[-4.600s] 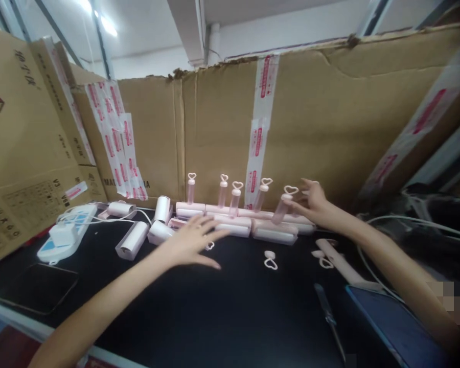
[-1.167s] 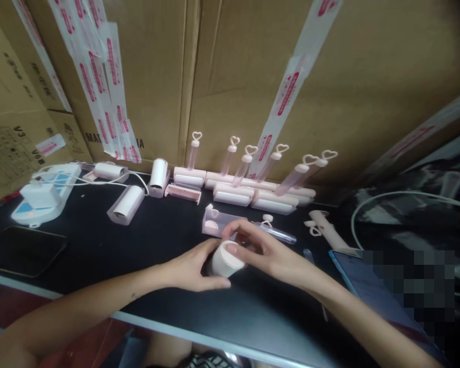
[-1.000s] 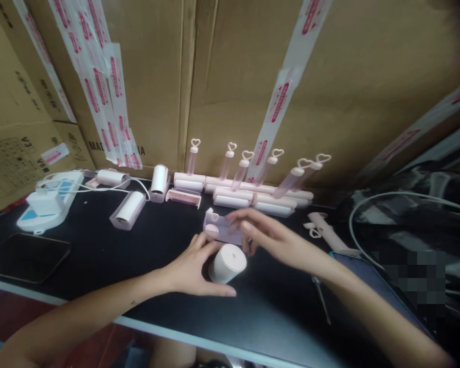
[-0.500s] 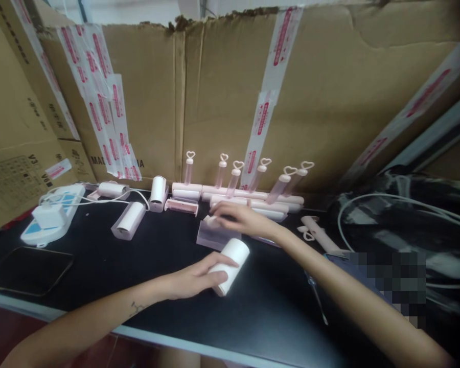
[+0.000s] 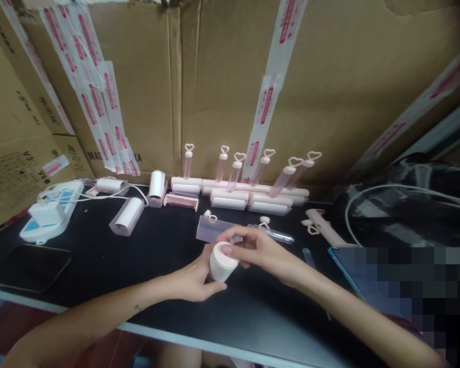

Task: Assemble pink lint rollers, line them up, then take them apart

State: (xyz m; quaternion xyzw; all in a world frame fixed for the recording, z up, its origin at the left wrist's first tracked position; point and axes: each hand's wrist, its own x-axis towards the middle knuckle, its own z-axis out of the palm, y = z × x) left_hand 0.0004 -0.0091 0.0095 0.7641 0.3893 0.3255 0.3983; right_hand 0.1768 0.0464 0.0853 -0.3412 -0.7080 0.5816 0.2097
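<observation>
Both hands (image 5: 197,278) (image 5: 262,251) on white cylinder (image 5: 223,269), inside table edge (image 5: 176,338)

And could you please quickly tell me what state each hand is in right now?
Left hand: closed around the side of the white cylinder, holding it.
Right hand: closed on the same cylinder's pale pink end, thumb on top.

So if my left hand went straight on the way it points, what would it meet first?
Beyond the white cylinder in its grasp, your left hand would probably meet your right hand, which touches the cylinder's upper end; exact depth is unclear.
</observation>
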